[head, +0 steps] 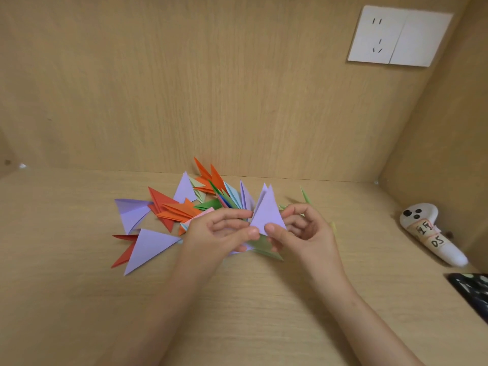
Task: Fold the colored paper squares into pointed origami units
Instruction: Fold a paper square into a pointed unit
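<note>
Your left hand (219, 228) and right hand (303, 231) are close together above the surface (237, 313). Both pinch the same purple paper (268, 212). It is folded into a tall triangle and held upright between your hands, point up, with a second thin tip showing just behind the first. Your two thumbs press on its lower edge and nearly touch each other. Your left forefinger reaches up to its left edge, and your right fingers curl behind it.

Directly under your hands a green folded piece (264, 248) lies flat on the surface, partly covered by your right palm. Beyond your left hand and spreading out to its left is the pile of folded units (190, 204), with orange, red, purple, green, pale blue and pink points overlapping and aimed in many directions. Left of your left wrist a large purple triangle (150, 247) lies on top of a red unit (126, 253), and farther left another purple unit (132, 212) sits at the edge of the pile.

Well off to the right of your right hand a white controller (427, 233) with a handwritten label lies against the side wall. Nearer you on that side a dark object (472, 291) is cut off by the frame. High above your right hand, a white wall socket (398, 35) is set in the wooden back panel.
</note>
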